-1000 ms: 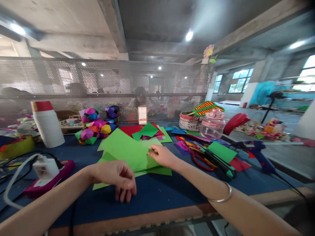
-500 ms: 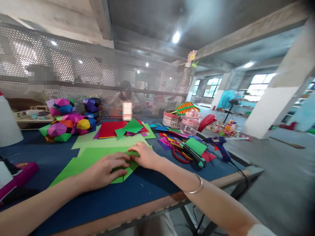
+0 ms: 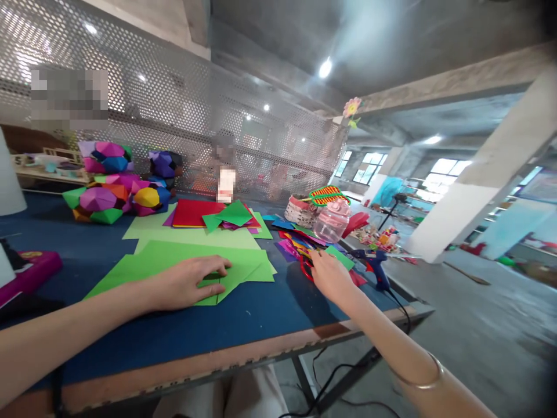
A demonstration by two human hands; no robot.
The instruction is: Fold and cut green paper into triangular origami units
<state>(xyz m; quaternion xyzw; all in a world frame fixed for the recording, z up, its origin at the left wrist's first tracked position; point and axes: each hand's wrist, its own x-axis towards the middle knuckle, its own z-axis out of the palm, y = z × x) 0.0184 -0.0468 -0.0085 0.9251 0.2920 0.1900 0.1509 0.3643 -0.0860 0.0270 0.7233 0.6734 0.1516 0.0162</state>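
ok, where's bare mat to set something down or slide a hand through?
Bare blue mat runs along the near edge, in front of the green paper under the left hand, and at far left beside the paper balls. Crowded: the right hand over scissors, scraps and glue gun.

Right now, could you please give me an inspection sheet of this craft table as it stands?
Surface: blue-covered worktable with a worn wooden front edge.
Job's things: stack of green paper sheets, a folded green piece on top.
Clutter: multicoloured folded paper balls, red paper sheet, mixed coloured paper scraps, red-handled scissors, clear pink-lidded jar, small woven basket, blue glue gun.
Hands: left hand flat on the green paper; right hand open, fingers at the scissors.
Cables: black cable from the glue gun over the table edge.
Surroundings: perforated metal screen, concrete pillar.
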